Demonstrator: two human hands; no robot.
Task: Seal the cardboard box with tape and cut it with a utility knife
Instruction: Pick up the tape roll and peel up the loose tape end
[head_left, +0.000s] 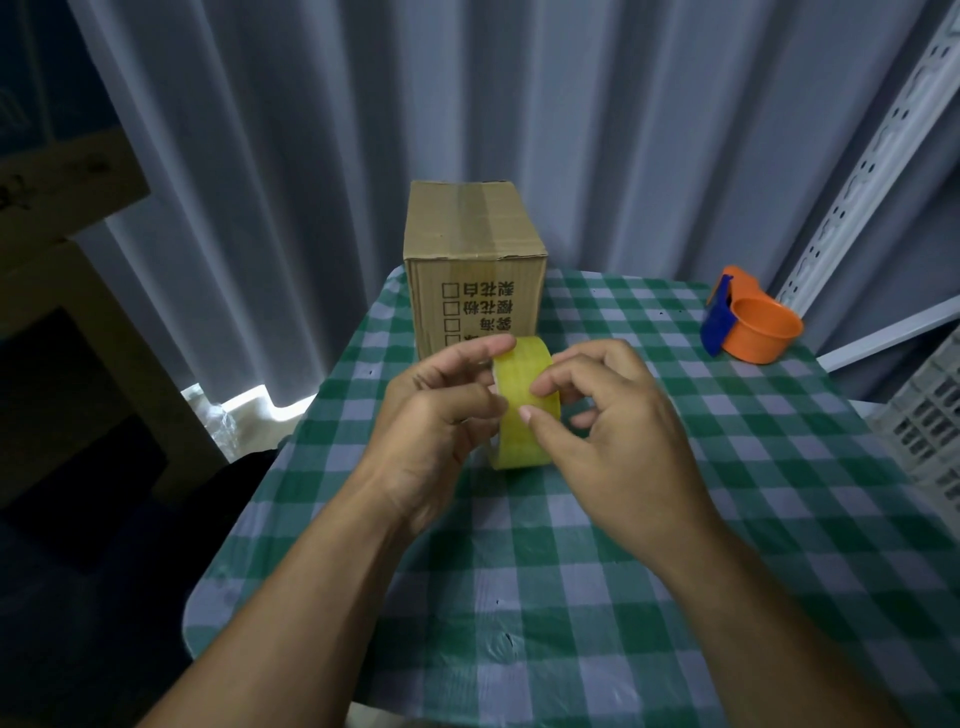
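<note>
A yellow tape roll (522, 395) is held on edge above the table, between both hands. My left hand (436, 415) grips its left side with the thumb on the top rim. My right hand (608, 421) holds the right side, thumb and forefinger pressed on the outer tape surface. Behind the roll stands a closed brown cardboard box (472, 244) with printed characters on its front and a strip of tape along its top seam. No utility knife is in view.
A green and white checked cloth covers the table (571, 571). An orange tape dispenser (750, 325) with a blue blade guard sits at the back right. White curtains hang behind; a metal rack post (872, 156) and a white crate (930, 421) stand at the right.
</note>
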